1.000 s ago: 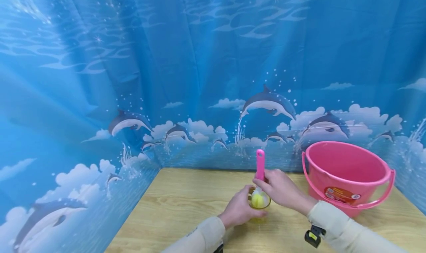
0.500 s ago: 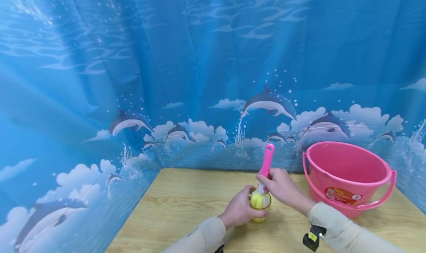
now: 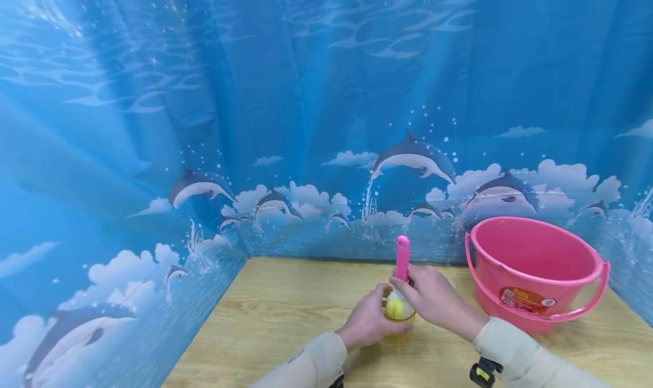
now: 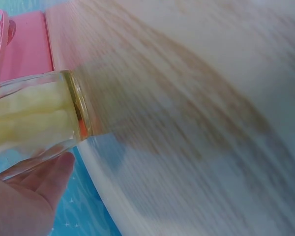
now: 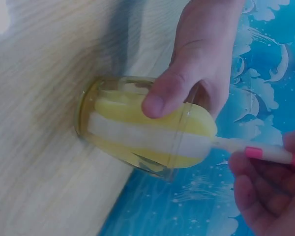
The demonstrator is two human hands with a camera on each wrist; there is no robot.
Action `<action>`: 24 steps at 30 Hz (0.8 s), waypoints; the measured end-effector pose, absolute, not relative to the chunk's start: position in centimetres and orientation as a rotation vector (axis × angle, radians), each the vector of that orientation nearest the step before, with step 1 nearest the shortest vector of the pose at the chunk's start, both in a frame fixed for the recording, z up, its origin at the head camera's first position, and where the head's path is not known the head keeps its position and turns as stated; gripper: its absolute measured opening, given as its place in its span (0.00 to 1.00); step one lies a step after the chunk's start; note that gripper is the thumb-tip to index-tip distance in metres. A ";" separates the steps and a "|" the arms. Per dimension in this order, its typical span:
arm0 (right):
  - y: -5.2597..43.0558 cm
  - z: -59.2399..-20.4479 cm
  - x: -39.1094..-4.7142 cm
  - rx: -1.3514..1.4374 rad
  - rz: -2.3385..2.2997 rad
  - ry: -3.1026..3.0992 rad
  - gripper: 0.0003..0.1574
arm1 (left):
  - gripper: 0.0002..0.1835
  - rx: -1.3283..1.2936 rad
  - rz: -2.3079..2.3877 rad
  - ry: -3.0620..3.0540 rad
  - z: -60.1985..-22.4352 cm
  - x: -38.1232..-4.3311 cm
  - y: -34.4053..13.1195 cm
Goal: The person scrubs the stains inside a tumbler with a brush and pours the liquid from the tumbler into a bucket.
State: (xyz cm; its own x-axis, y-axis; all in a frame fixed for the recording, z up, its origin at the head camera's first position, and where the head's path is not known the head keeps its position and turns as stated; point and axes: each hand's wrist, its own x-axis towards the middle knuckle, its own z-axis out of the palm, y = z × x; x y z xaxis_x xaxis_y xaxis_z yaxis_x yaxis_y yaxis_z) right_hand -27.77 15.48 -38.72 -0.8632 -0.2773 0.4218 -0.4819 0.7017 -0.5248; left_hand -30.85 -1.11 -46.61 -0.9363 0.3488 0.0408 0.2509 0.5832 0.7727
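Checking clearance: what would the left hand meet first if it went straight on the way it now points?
The glass cup that the left hand grips. Beyond that, the head view lines up the right hand, then perhaps the pink bucket; depth between them is unclear.

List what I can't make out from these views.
Head view: inside bottom of the pink plastic bucket, hidden by its near wall.
Head view: print on its oval red label, too small.
Left wrist view: mouth of the amber-tinted glass cup, cut off by the left edge.
Right wrist view: far end of the pink-and-white plastic brush handle, cut off by the right edge.
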 end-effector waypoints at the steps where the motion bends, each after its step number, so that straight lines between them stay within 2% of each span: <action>1: 15.4 -38.5 -27.7 0.588 0.913 -2.609 0.10 | 0.46 0.508 1.289 2.687 -46.6 -30.8 -1.1; 6: 15.0 -37.8 -27.8 0.520 0.919 -2.670 0.10 | 0.44 0.509 1.288 2.679 -46.5 -30.9 -1.1; 17: 14.9 -37.9 -28.2 0.272 1.245 -2.649 0.12 | 0.44 0.572 1.274 2.721 -46.7 -30.9 -1.2; 20: 15.1 -38.4 -28.1 0.306 1.237 -2.612 0.11 | 0.43 0.580 1.293 2.714 -46.8 -30.9 -1.2; 24: 15.6 -39.3 -27.8 0.497 1.155 -2.576 0.09 | 0.44 0.575 1.301 2.708 -46.8 -30.9 -1.1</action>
